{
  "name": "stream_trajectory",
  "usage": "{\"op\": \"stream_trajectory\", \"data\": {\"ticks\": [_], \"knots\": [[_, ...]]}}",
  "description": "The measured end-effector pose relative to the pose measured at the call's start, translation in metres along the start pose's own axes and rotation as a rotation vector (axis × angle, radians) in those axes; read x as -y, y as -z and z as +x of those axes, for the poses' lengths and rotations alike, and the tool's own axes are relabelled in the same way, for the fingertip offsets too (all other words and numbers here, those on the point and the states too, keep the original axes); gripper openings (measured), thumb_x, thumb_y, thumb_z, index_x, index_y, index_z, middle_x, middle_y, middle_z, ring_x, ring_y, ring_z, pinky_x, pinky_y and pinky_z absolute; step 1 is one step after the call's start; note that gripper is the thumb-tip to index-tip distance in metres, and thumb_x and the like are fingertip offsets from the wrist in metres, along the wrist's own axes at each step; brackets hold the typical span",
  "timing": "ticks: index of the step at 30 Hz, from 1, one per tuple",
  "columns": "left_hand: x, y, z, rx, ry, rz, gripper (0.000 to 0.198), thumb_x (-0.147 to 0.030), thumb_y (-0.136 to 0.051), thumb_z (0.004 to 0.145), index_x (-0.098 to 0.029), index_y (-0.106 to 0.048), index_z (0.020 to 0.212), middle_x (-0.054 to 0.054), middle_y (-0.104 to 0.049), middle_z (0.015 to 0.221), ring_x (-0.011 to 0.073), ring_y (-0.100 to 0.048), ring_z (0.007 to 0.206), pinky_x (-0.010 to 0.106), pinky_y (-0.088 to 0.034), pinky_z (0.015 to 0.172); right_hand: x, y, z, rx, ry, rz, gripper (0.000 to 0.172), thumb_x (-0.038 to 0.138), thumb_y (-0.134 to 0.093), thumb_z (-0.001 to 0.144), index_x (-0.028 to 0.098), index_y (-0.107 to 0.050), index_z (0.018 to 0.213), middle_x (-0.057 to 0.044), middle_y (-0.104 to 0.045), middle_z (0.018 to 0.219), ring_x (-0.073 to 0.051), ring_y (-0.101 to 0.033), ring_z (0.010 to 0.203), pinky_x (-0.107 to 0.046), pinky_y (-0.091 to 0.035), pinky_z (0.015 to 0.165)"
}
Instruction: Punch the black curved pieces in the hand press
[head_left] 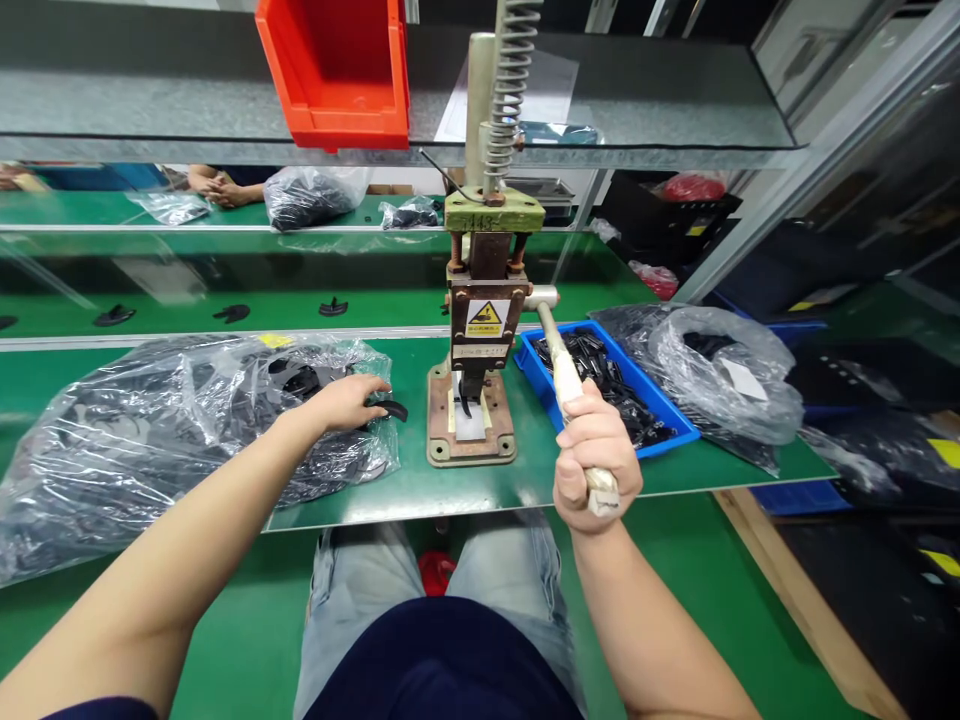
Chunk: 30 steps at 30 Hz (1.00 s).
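Note:
My left hand [351, 402] is closed on a curved black plastic part [393, 409], over the front of a large clear bag [172, 400] of dark parts. Wrapped around the taped lever handle [561, 365] of a hand press [489, 300] is my right hand [598, 450]. The press stands upright on its base plate [437, 420], left of the right hand. Under its ram, a small dark curved piece [466, 407] shows against a pale plate. To the right of the press sits a blue tray [679, 430] full of small black parts.
Behind the press, several black curved parts [334, 307] lie spaced along a green strip. An orange bin [341, 120] stands on the grey shelf above. Another clear bag [720, 370] lies at the right. Across the bench rest another person's hands [223, 189].

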<state>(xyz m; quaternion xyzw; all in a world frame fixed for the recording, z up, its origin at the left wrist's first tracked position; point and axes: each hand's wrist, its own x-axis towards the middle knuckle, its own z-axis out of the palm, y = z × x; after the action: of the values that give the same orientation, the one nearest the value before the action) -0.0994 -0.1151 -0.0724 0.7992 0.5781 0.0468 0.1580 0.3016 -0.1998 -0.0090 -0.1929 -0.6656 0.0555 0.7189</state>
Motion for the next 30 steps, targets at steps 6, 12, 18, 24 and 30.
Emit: {"op": "stream_trajectory", "data": {"ticks": [6,12,18,24,30], "knots": [[-0.021,-0.003,0.016,0.193,-0.010,0.015,0.038,-0.042,-0.079,0.076,-0.023,-0.074,0.109,0.011,-0.076,0.108,0.0300,-0.072,0.098,0.035,-0.051,0.083,0.001,0.002,0.001,0.020,-0.003,-0.024,0.014,0.032,-0.070,0.094,0.027,-0.063,0.084,0.000,-0.065,0.081,-0.025,-0.071,0.099,-0.070,-0.054,0.117],[-0.043,0.003,0.006,0.206,0.117,-0.405,0.033,-0.057,-0.068,0.087,-0.025,-0.058,0.091,0.001,-0.065,0.072,0.0212,-0.062,0.064,0.032,-0.045,0.063,0.000,0.003,-0.001,0.029,-0.009,-0.011,0.012,0.032,-0.070,0.094,0.027,-0.063,0.086,0.000,-0.065,0.083,-0.026,-0.071,0.101,-0.070,-0.053,0.118],[-0.079,-0.018,0.008,0.089,0.115,-0.810,0.049,-0.072,-0.056,0.096,-0.024,-0.053,0.087,-0.003,-0.055,0.063,0.0148,-0.051,0.055,0.028,-0.038,0.054,0.000,0.001,-0.001,0.013,-0.011,-0.027,0.013,0.034,-0.069,0.095,0.029,-0.062,0.086,0.001,-0.064,0.081,-0.025,-0.071,0.100,-0.071,-0.054,0.117],[-0.107,-0.030,0.021,0.016,0.092,-0.829,0.043,-0.066,-0.064,0.094,-0.023,-0.056,0.096,-0.004,-0.060,0.062,0.0145,-0.052,0.053,0.027,-0.039,0.054,0.004,0.002,0.000,0.037,-0.026,-0.050,0.014,0.035,-0.067,0.096,0.028,-0.061,0.085,0.000,-0.064,0.082,-0.026,-0.072,0.102,-0.071,-0.052,0.120],[-0.111,-0.026,0.033,-0.024,0.108,-0.793,0.039,-0.061,-0.070,0.091,-0.023,-0.059,0.094,-0.001,-0.066,0.070,0.0189,-0.065,0.065,0.028,-0.045,0.059,0.004,0.001,0.000,0.016,-0.018,-0.035,0.013,0.035,-0.068,0.096,0.028,-0.062,0.085,0.000,-0.064,0.081,-0.026,-0.071,0.102,-0.071,-0.053,0.118]]}}
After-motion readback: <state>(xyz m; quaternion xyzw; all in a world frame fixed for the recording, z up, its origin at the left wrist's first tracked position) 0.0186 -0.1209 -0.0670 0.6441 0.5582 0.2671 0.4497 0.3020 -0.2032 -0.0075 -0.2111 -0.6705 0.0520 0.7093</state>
